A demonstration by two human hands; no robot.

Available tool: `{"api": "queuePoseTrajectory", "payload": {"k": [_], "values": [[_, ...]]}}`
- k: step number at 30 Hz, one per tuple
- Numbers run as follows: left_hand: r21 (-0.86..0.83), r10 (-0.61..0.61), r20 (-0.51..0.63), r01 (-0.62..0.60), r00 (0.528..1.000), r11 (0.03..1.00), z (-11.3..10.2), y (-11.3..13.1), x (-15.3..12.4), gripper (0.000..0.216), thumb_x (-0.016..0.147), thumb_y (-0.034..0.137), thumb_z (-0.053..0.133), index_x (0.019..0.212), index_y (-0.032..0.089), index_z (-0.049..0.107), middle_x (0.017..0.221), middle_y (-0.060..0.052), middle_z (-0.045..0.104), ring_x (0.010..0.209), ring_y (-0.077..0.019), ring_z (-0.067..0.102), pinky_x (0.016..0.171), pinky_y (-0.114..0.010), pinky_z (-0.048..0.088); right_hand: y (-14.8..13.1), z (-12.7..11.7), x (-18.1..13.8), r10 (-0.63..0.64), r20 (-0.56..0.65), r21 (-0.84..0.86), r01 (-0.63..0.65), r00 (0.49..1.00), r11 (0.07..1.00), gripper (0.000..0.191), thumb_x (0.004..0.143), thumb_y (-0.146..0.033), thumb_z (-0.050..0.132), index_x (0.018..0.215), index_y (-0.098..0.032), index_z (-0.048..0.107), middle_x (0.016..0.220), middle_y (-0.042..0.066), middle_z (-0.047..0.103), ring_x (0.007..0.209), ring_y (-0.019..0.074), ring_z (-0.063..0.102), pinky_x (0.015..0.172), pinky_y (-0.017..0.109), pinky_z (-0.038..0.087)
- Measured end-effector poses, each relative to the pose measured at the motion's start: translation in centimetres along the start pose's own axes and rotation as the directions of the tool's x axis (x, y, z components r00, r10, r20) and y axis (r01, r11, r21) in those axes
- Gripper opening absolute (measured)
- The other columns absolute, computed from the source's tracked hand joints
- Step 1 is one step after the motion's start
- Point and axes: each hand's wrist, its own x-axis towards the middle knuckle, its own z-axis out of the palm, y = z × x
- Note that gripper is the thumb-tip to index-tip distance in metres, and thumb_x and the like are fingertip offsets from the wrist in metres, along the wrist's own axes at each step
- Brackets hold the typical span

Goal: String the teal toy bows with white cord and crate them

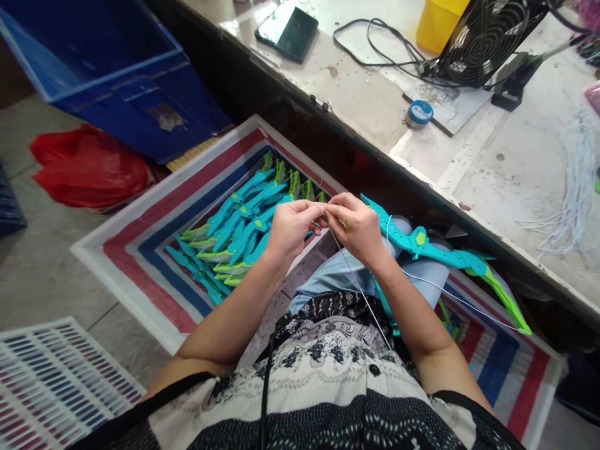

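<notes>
My left hand (293,230) and my right hand (357,226) meet fingertip to fingertip in front of my lap, both pinched closed. From between them a thin white string (356,281) runs down toward my shirt. A trace of green shows by my right fingers, but what lies inside the pinch is mostly hidden. Across my knees rests a teal and green toy bow (422,245), partly behind my right hand and forearm. White string also stretches to its green tip at the right.
A striped, lined crate (140,269) at left holds several similar bows (244,215); another striped crate (504,369) is at right. The workbench carries a phone (288,31), fan (482,40), round tin (419,113) and white strings (569,187). A blue bin (140,106) stands at left.
</notes>
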Motion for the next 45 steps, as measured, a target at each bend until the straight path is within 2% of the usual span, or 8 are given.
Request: {"api": "queuePoseTrajectory", "payload": {"k": [4, 7, 11, 16, 22, 29, 39, 45], "values": [[0.141, 0.16, 0.12, -0.176, 0.98, 0.974, -0.5, -1.2, -0.3, 0.014, 0.064, 0.027, 0.066, 0.069, 0.013, 0.067, 0.079, -0.006, 0.07, 0.059, -0.0114, 0.057, 0.048, -0.022, 0.043, 0.2, -0.1, 0.1, -0.02, 0.047, -0.052, 0.023, 0.999, 0.998, 0.028, 0.097, -0.023, 0.046, 0.082, -0.016, 0.069, 0.099, 0.007, 0.066, 0.086, 0.014, 0.059, 0.074, 0.026, 0.046], [0.252, 0.345, 0.16, -0.377, 0.925, 0.891, -0.6, -2.8, -0.3, 0.009, 0.07, 0.022, 0.063, 0.076, 0.015, 0.064, 0.089, -0.006, 0.069, 0.073, -0.0139, 0.061, 0.061, -0.025, 0.049, 0.5, 0.4, -0.2, -0.046, -0.055, 0.015, 0.047, 0.997, 0.999, 0.028, 0.096, -0.021, 0.045, 0.081, -0.015, 0.067, 0.095, 0.008, 0.067, 0.086, 0.0147, 0.06, 0.076, 0.027, 0.049], [0.448, 0.564, 0.167, -0.571, 0.809, 0.687, -0.6, -4.3, -0.3, 0.007, 0.082, 0.019, 0.057, 0.078, 0.017, 0.062, 0.087, -0.005, 0.068, 0.071, -0.0127, 0.058, 0.063, -0.025, 0.047, 0.8, 1.5, -1.2, -0.022, -0.205, 0.197, 0.063, 0.979, 0.978, 0.026, 0.097, -0.021, 0.045, 0.085, -0.015, 0.067, 0.093, 0.007, 0.067, 0.086, 0.0134, 0.063, 0.076, 0.026, 0.052], [0.598, 0.685, 0.29, -0.686, 0.668, 0.415, -1.3, -4.2, -0.7, 0.017, 0.091, 0.024, 0.054, 0.082, 0.019, 0.067, 0.082, -0.005, 0.068, 0.078, -0.0167, 0.059, 0.075, -0.031, 0.047, 0.6, 2.3, -2.2, 0.063, -0.229, 0.271, 0.001, 0.971, 0.963, 0.027, 0.098, -0.025, 0.043, 0.09, -0.016, 0.067, 0.098, 0.008, 0.067, 0.092, 0.0146, 0.064, 0.082, 0.028, 0.055], [0.685, 0.567, 0.31, -0.593, 0.763, 0.424, -2.7, -4.1, -1.8, 0.028, 0.092, 0.031, 0.047, 0.079, 0.021, 0.07, 0.071, -0.005, 0.063, 0.074, -0.0189, 0.055, 0.072, -0.032, 0.043, -0.3, 3.8, -3.4, 0.051, -0.237, 0.257, 0.012, 0.97, 0.966, 0.026, 0.099, -0.023, 0.041, 0.095, -0.016, 0.066, 0.101, 0.011, 0.067, 0.098, 0.0156, 0.064, 0.089, 0.03, 0.055], [0.75, 0.423, 0.175, -0.399, 0.889, 0.527, -4.7, -5.0, -3.5, 0.024, 0.084, 0.036, 0.057, 0.069, 0.02, 0.066, 0.057, -0.001, 0.053, 0.06, -0.0159, 0.048, 0.061, -0.028, 0.039, -1.2, 6.2, -5.2, 0.04, -0.147, 0.26, 0.0, 0.988, 0.966, 0.027, 0.099, -0.022, 0.039, 0.096, -0.016, 0.064, 0.101, 0.011, 0.066, 0.101, 0.0153, 0.063, 0.089, 0.029, 0.055], [0.725, 0.295, 0.55, -0.622, 0.781, 0.296, -8.3, -7.1, -3.4, 0.039, 0.088, 0.027, 0.04, 0.105, 0.019, 0.075, 0.064, -0.006, 0.064, 0.062, -0.019, 0.047, 0.061, -0.03, 0.037, -1.6, 8.0, -7.0, 0.016, -0.071, 0.06, -0.011, 0.997, 0.998, 0.031, 0.099, -0.02, 0.036, 0.088, -0.014, 0.065, 0.096, 0.011, 0.066, 0.09, 0.016, 0.061, 0.084, 0.028, 0.05], [0.739, 0.263, 0.452, -0.523, 0.852, 0.425, -8.2, -5.7, -4.4, 0.032, 0.089, 0.03, 0.045, 0.095, 0.023, 0.076, 0.064, -0.004, 0.063, 0.066, -0.0191, 0.052, 0.065, -0.03, 0.042, 1.8, 3.4, -8.8, 0.186, -0.017, -0.109, -0.187, 0.982, 0.976, 0.032, 0.1, -0.027, 0.039, 0.089, -0.016, 0.067, 0.092, 0.008, 0.066, 0.088, 0.0178, 0.057, 0.082, 0.029, 0.042]]}}
